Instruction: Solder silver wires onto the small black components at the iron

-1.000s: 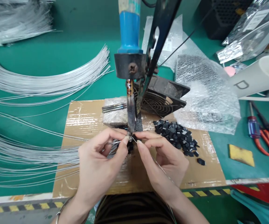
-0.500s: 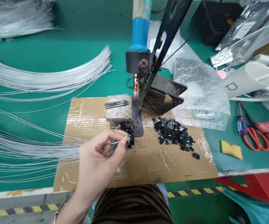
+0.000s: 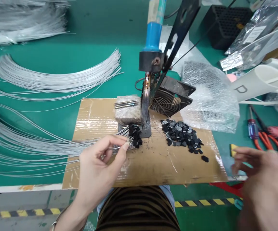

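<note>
My left hand [image 3: 100,166] pinches the ends of a bundle of thin silver wires [image 3: 32,146] over a cardboard sheet [image 3: 153,160], close to a few small black square parts [image 3: 135,136] at the wire tips. Just beyond them stands a soldering iron [image 3: 150,57] in a black stand, tip pointing down. A pile of the same black parts [image 3: 182,134] lies to the right. My right hand [image 3: 261,179] is at the lower right, blurred by motion, with the fingers spread loosely and nothing seen in them.
A small black fan [image 3: 170,99] sits behind the iron, beside bubble wrap [image 3: 208,96]. More curved wire bundles [image 3: 57,78] lie on the green bench at left. A screwdriver [image 3: 252,126], red-handled scissors [image 3: 266,139], a yellow sponge [image 3: 232,149] and a white tube [image 3: 259,83] are at right.
My right hand left the iron tip, went out of view, and now reappears at the lower right. My left hand kept its pinch on the wires. The view shifted leftward.
</note>
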A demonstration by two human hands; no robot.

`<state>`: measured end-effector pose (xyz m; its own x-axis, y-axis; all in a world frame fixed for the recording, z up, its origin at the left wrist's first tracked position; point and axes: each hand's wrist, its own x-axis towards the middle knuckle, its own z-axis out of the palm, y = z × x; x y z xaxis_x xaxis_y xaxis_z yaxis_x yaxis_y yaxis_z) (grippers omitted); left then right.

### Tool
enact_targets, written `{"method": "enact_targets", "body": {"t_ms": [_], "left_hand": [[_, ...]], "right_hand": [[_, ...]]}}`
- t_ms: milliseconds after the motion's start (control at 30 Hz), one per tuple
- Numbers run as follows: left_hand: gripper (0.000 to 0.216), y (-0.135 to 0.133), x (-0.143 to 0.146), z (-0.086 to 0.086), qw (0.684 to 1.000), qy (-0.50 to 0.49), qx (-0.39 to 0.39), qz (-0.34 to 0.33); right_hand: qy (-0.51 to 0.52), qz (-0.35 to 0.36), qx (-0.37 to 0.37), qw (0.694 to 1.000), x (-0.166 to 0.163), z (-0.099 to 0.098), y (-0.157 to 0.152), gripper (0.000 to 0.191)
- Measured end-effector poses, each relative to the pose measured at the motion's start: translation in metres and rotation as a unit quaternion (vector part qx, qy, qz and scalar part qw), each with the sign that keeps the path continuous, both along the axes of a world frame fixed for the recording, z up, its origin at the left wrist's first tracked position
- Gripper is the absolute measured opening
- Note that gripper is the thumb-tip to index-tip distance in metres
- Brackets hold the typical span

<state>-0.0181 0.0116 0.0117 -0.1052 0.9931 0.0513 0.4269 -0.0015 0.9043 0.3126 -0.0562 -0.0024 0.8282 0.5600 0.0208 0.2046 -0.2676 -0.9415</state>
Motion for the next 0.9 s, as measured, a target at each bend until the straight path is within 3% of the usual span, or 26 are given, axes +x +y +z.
{"method": "enact_targets", "body": {"t_ms": [33,133,267,367,500,667,800,900], "left_hand": [[0.009,0.0,-0.001,-0.003,1.0,0.021,0.014,0.009],[0.006,0.004,-0.005,-0.013,0.989,0.116,0.088,0.033],[0.015,0.011,-0.008,-0.028,0.953,0.212,0.215,0.013],[0.02,0.015,-0.006,-0.038,0.934,0.24,0.263,-0.018],[0.018,0.014,-0.002,-0.043,0.928,0.271,0.255,-0.018],[0.015,0.02,-0.018,-0.028,0.929,0.278,0.245,-0.013],[0.019,0.067,-0.053,-0.018,0.926,0.34,0.163,0.022],[0.029,0.119,-0.075,-0.025,0.921,0.369,0.122,0.007]], "right_hand": [[0.016,0.043,-0.033,0.998,-0.004,-0.013,0.007,0.037],[0.03,0.097,-0.034,0.994,-0.025,-0.037,0.026,0.047],[0.073,0.161,0.001,0.984,-0.06,-0.041,0.039,0.053],[0.103,0.194,0.036,0.975,-0.078,-0.039,0.044,0.052],[0.094,0.172,0.078,0.978,-0.079,-0.039,0.045,0.047],[0.077,0.126,0.114,0.982,-0.069,-0.042,0.043,0.043],[0.087,0.119,0.133,0.98,-0.069,-0.044,0.043,0.04],[0.096,0.124,0.135,0.978,-0.07,-0.044,0.045,0.037]]}}
